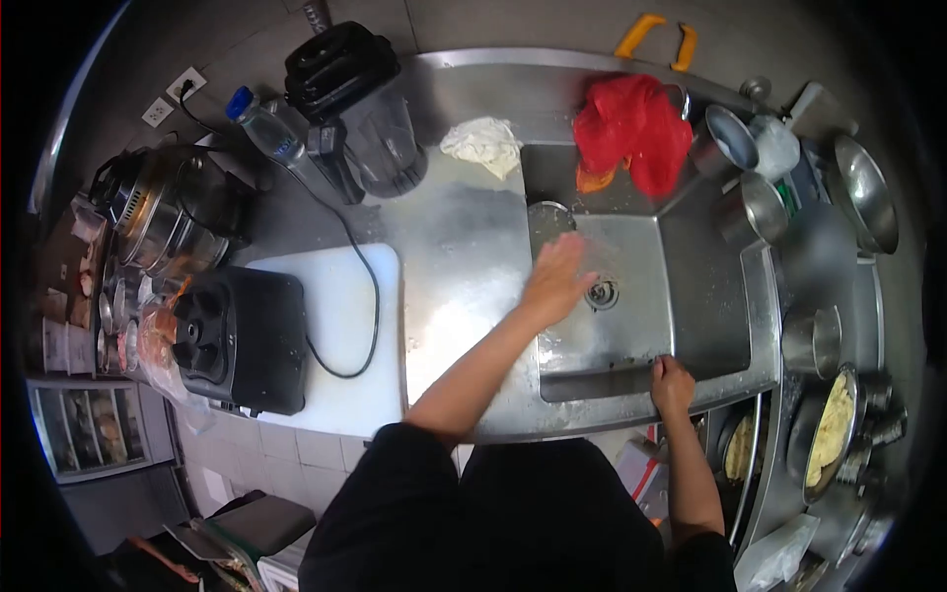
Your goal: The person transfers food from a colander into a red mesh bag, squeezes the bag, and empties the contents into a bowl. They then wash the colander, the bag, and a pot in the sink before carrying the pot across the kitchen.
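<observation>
My left hand (560, 281) reaches over the left side of the metal sink (621, 335), fingers stretched out and a little smeared, holding nothing. Just beyond it, a round metal rim (549, 209) shows partly in the sink's far left corner. The drain (602, 292) lies to the right of that hand. At the sink's front edge my right hand (673, 385) is closed; whatever is in its fingers, if anything, is hidden. A red cloth (636, 128) hangs over the sink's back edge, and a crumpled white cloth (481, 145) lies on the counter beside it.
Left on the counter (459, 276) are a black blender base (242, 340) on a white cutting board (380, 296), its cord, a blender jar (380, 128) and a water bottle (266, 128). Metal pots (752, 209) and a bowl of yellow food (829, 429) stand right.
</observation>
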{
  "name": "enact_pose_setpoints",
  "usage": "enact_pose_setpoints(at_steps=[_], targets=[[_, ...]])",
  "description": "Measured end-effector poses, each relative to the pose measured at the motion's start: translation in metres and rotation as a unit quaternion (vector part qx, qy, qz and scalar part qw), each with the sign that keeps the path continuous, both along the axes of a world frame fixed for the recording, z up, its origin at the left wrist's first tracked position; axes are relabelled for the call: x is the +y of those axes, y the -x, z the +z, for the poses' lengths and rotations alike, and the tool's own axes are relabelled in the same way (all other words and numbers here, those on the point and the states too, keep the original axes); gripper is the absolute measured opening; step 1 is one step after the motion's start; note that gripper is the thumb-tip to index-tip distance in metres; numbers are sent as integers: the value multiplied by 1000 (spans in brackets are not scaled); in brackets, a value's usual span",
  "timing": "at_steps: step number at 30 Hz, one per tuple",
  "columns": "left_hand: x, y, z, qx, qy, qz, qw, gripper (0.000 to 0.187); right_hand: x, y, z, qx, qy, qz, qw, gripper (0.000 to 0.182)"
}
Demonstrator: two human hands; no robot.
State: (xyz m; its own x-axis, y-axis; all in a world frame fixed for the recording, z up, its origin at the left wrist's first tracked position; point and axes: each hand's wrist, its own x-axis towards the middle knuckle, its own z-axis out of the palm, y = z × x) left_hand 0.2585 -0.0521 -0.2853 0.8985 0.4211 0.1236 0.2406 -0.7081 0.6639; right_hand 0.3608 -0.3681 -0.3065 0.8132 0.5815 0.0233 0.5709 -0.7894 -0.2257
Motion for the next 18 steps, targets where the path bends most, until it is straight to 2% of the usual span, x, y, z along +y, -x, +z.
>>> enact_pose_setpoints(at_steps=[2,4,6,8,11,12,13,14,15,17,18], targets=[[-1,75,7,4,10,58,998,69,5,2,10,21,25,-13,999,25],[-7,161,4,12,-61,120,991,72,5,1,8,15,11,-10,1000,25],[-25,229,17,86,-54,159,982,74,4,0,8,13,3,-1,1000,24],[-48,265,8,95,-108,144,979,82,2,-3,7,4,-18,5,1000,23],[-85,230,4,159,-147,96,971,92,4,-2,13,21,-3,10,1000,21],[-90,204,-4,144,-148,100,973,99,3,-2,12,20,-3,5,1000,21],[-93,172,-2,142,-119,66,980,97,2,-2,10,23,-15,9,1000,21],[-100,139,-9,67,-96,44,992,93,1,-2,9,25,-27,12,999,21],[-106,98,3,91,-103,-1,991,87,-1,-3,7,24,-31,12,999,20],[-123,35,-31,48,-78,-63,994,79,-1,-3,10,23,-52,3,998,20],[-119,24,-28,40,-76,-72,994,79,-4,-1,11,28,-71,3,997,19]])
